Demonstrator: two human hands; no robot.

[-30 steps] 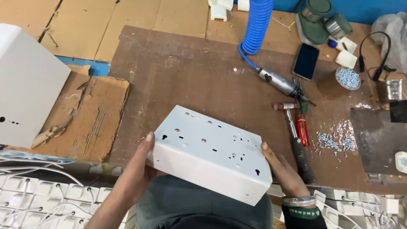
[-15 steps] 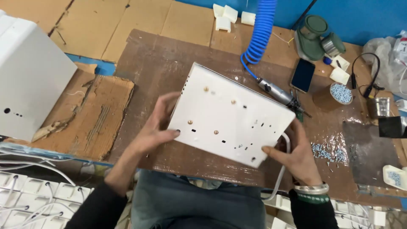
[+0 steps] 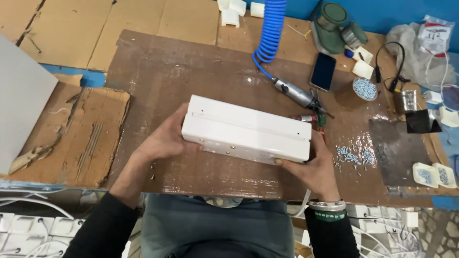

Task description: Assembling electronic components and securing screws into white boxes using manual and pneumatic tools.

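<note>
White metal enclosure box (image 3: 246, 129) sits gripped at both ends, left hand (image 3: 165, 141) and right hand (image 3: 313, 167) closed around it, near the tabletop's (image 3: 158, 76) front edge.

Our left hand (image 3: 165, 141): palm cupped, fingers wrapped, thumb on top, gripping at one end. Our right hand (image 3: 313, 167): fingers curled underneath, thumb along the near edge. Both forearms in black sleeves, angled inward; bands on right wrist.

One head camera looks steeply down, close over the brown workbench (image 3: 191, 71), facing twelve o'clock; the person's lap sits at six o'clock.
</note>
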